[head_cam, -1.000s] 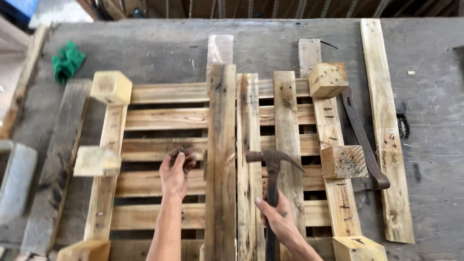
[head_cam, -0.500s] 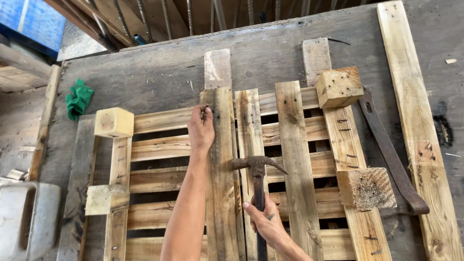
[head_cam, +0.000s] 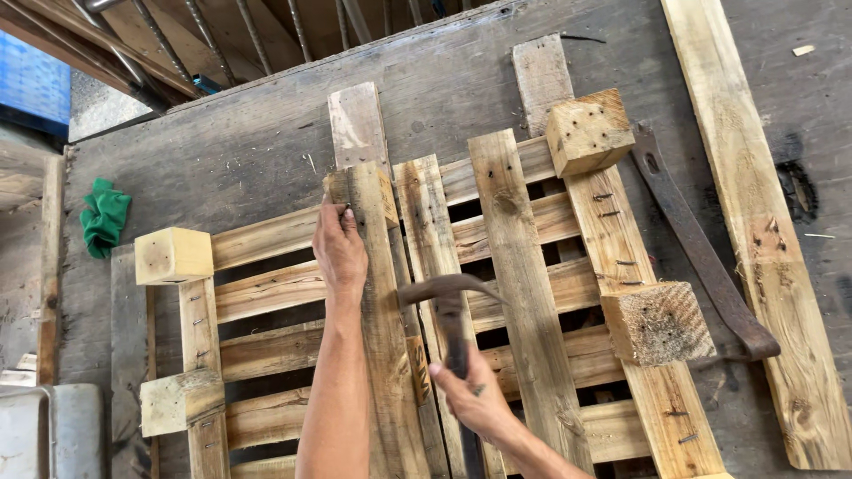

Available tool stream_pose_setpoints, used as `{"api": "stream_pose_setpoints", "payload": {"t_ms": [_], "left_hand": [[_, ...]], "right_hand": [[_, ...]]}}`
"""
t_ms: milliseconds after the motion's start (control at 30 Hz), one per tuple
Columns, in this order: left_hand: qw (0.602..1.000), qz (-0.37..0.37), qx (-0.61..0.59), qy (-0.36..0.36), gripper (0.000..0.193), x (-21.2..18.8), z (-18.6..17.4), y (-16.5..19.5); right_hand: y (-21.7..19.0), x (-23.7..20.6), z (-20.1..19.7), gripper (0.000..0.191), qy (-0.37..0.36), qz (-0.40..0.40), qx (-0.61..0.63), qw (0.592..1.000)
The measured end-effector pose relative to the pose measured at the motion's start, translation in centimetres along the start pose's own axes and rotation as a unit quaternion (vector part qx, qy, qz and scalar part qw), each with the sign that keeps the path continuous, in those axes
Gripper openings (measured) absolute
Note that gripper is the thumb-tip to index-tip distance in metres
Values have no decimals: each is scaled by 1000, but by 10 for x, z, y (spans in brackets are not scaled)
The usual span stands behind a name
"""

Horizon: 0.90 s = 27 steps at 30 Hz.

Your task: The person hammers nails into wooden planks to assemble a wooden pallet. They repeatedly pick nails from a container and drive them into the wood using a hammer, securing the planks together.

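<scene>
Left hand (head_cam: 339, 253) pinches a nail at the top of the loose weathered wooden slat (head_cam: 377, 319), steadying it; right hand (head_cam: 470, 399), at five o'clock, grips the rusty claw hammer (head_cam: 448, 302).

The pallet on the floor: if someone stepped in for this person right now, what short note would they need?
Left hand: pinching something small, likely a nail, against the top end of the upright plank laid over the pallet.
Right hand: gripping the claw hammer, head raised just right of that plank.
Nearby: rusty pry bar lies to the right, green cloth far left.
Done: several slats and corner blocks already sit in place.
Left: this plank looks not yet nailed down.
</scene>
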<state>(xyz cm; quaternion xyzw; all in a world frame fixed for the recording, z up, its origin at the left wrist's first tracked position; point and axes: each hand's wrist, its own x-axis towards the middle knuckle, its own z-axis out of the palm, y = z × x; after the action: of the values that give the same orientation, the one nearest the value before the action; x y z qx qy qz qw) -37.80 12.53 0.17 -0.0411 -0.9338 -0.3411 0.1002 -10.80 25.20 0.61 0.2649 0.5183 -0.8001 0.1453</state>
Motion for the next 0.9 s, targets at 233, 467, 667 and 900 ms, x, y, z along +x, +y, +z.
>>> {"api": "stream_pose_setpoints", "payload": {"t_ms": [233,467,667,900], "left_hand": [[1000,25,2,10,28,0,9,-13],[986,111,64,106,31,-2,12,-3],[989,61,-131,36,13,3,4,2],[975,-27,-204,86,12,18,31,14]], "right_hand": [[3,8,-11,33,-7,5,-13,1000],[4,7,-18,29,-11,50,-52,997],[0,12,-40,28,14,33,-70,997],[-15,22,-56,25,53,50,-88,993]]}}
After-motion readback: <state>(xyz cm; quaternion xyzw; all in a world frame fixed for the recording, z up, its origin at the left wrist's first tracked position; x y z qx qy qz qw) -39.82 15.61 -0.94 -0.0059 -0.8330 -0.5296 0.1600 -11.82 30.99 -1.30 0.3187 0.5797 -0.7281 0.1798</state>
